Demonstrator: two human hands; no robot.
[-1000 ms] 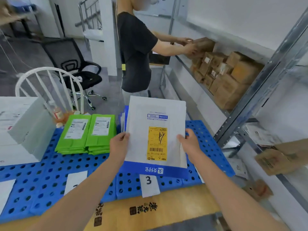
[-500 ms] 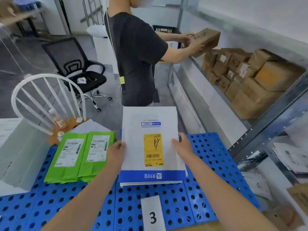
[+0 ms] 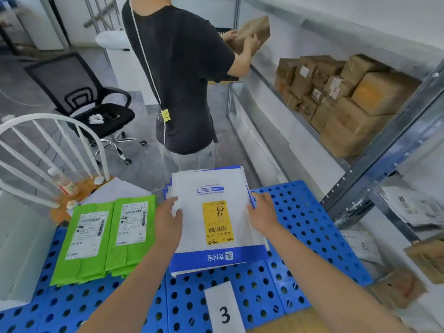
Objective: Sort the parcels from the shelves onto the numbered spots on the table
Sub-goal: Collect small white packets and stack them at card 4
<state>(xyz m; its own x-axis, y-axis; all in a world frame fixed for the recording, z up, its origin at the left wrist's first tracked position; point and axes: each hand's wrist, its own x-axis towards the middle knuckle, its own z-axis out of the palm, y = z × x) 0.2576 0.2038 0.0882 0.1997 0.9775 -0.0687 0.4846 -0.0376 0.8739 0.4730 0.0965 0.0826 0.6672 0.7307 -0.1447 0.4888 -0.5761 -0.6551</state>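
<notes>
A white envelope with a blue band and a yellow label [image 3: 216, 212] lies on top of a stack of like envelopes on the blue perforated mat [image 3: 312, 227], just behind the paper card marked 3 [image 3: 224, 311]. My left hand [image 3: 168, 219] pinches its left edge. My right hand [image 3: 260, 212] holds its right edge with the fingertips. Two stacks of green parcels [image 3: 105, 236] lie to the left of it.
Another person in a black shirt [image 3: 182, 75] stands beyond the table and holds a cardboard box [image 3: 252, 32] at the metal shelf. Several brown boxes [image 3: 348, 99] fill that shelf on the right. A white chair back [image 3: 48, 145] and a white box [image 3: 21, 248] are at the left.
The envelope went down from in front of me onto the stack behind the 3 card, with both hands still at its edges. The other person lifted a box off the shelf.
</notes>
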